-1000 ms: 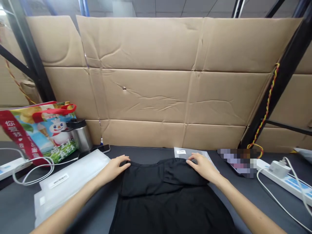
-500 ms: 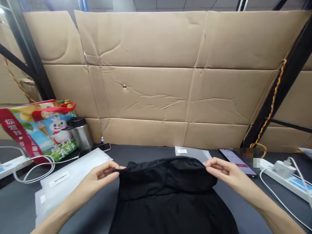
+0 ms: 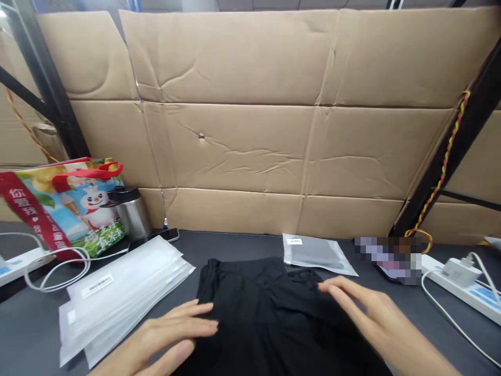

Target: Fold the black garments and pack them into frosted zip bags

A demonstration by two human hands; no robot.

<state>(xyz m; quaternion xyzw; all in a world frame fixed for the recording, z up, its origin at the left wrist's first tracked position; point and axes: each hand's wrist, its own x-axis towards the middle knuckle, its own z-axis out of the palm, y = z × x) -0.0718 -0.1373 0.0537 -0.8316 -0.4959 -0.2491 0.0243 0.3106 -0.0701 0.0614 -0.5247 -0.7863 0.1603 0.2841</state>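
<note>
A black cloth garment (image 3: 254, 308) with a wide band-like upper edge lies before me, its lower part running out of view. My left hand (image 3: 168, 334) rests over its left side, fingers stretched and apart, gripping no fabric. At the upper right edge, the fingertips of my right hand (image 3: 364, 308) come together on the cloth. Several frosted plastic bags (image 3: 129, 287), the top one with a barcode label, are stacked left of the garment. Behind its right side is another frosted bag (image 3: 317, 254), also labelled.
A colourful carrier bag (image 3: 90, 203) and a steel flask (image 3: 133, 214) stand at the back left, near a phone (image 3: 170, 235) and a white cable (image 3: 84, 269). On the right are a partly blurred phone (image 3: 391, 269) and a power strip (image 3: 465, 287). Cardboard (image 3: 242, 156) walls the back.
The garment's raised upper edge has come down flat on the table. My left hand has let go of its corner and moved down and right; my right hand has shifted slightly lower.
</note>
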